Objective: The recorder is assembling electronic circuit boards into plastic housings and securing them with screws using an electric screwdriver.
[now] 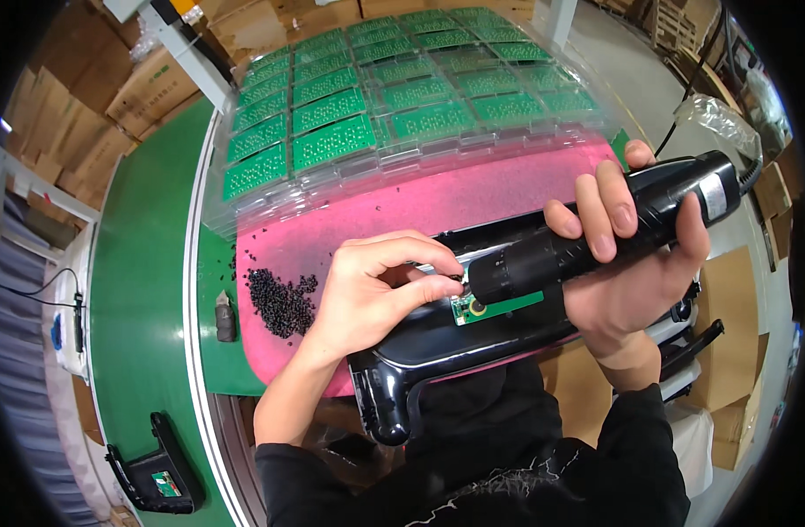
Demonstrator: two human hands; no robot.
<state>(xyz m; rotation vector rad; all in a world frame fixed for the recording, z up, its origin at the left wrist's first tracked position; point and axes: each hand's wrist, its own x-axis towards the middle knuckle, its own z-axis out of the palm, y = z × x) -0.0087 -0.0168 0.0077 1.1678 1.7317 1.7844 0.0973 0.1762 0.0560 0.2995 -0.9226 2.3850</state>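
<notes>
My right hand is wrapped round a black corded electric screwdriver, which slants down to the left. Its front end is over a small green circuit board seated in a glossy black plastic housing. Thumb and forefinger of my left hand are pinched together right by the screwdriver's tip; what is between them is too small to make out. The tip itself is hidden by the fingers. To the left of that hand, a heap of tiny black screws lies on a pink mat.
Stacked clear plastic trays full of green circuit boards stand at the far side. On the green bench at left lies another black housing. A small dark lump sits beside the mat. Cardboard boxes are behind.
</notes>
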